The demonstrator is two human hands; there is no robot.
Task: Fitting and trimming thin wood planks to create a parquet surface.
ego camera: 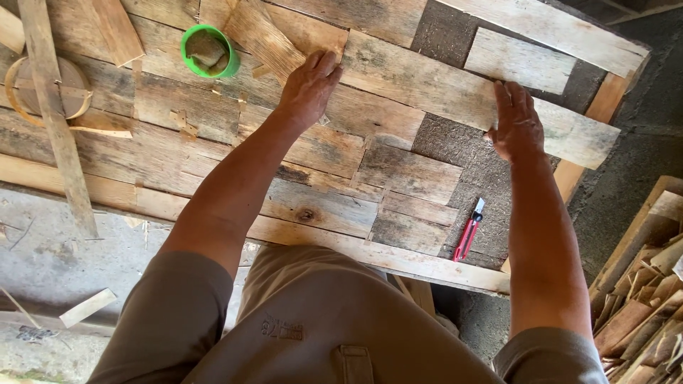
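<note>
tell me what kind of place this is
Likely a rough woodworking shop. Both hands press a weathered plank onto a panel of reclaimed boards, a red utility knife lies nearby, and offcuts are piled on the concrete floor.

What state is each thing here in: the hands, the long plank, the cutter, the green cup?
Left hand: flat, palm down on the long plank.
Right hand: flat, pressing the same plank's other end.
Long plank: lying flat across the panel.
Red cutter: lying untouched on the bare board.
Green cup: upright, open, something inside.
</note>
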